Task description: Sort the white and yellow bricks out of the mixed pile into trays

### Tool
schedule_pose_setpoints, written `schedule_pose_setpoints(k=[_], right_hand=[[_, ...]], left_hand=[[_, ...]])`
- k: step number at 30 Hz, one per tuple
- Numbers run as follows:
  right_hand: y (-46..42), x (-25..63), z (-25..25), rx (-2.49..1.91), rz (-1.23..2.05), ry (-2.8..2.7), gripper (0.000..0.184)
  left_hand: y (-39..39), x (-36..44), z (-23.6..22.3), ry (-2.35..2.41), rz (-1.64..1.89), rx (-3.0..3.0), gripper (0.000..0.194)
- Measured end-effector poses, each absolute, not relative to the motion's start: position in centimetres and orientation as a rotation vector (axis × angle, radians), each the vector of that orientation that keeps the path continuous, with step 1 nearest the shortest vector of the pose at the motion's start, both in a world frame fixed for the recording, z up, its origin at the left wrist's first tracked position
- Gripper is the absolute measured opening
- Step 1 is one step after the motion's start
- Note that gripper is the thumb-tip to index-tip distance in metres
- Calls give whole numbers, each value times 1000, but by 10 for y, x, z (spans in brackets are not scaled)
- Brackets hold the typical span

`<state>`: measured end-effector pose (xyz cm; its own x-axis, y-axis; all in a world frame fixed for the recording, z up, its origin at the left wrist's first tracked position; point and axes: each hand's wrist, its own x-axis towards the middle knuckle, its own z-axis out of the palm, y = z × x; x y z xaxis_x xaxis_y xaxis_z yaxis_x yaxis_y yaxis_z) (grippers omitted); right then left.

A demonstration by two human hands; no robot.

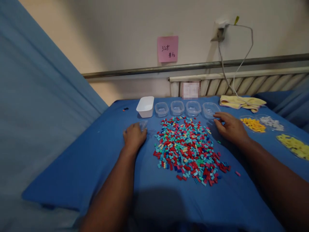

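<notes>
A wide heap of small coloured building bricks [185, 148], mostly red, light blue and dark blue, is spread over the blue tabletop. To its left, my left hand [134, 135] rests low over the cloth, its fingers closed on a piece of clear plastic [143, 124] whose exact kind I cannot make out. Beyond the heap's right side, my right hand [230, 127] has finger and thumb at the front right edge of a clear plastic container [209, 109]. That container is the rightmost of several clear ones in a row, including another clear container [177, 108].
A white tub [145, 108] ends the row on the left. At the right lie dishes of orange bricks [254, 125], white bricks [272, 123] and yellow bricks [293, 144]. A yellow cloth [241, 102] lies behind them. Cables [223, 64] hang from a wall socket; a blue curtain [43, 103] borders the left.
</notes>
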<state>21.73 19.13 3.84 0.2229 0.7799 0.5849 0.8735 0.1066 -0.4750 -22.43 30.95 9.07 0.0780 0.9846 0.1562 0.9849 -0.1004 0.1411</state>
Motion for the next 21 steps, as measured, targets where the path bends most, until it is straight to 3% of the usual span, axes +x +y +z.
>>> schedule_pose_setpoints(k=[7,12,17,21], right_hand=[[188,193,55,-1609,-37,-1640,31],[173,143,78,-1457,244,-1673,30],[151,79,97,-1144,696,-1668,36],[146,68,108,-1120,759,-1571,34]], left_hand=[[312,-229,96,-2063,-691,-2367,48],[283,-193,97,-1403,-1277,-2643,47],[235,-139,98,-568,-1256,-2830,60],[212,-122,106,-363,-1160,-2996,80]])
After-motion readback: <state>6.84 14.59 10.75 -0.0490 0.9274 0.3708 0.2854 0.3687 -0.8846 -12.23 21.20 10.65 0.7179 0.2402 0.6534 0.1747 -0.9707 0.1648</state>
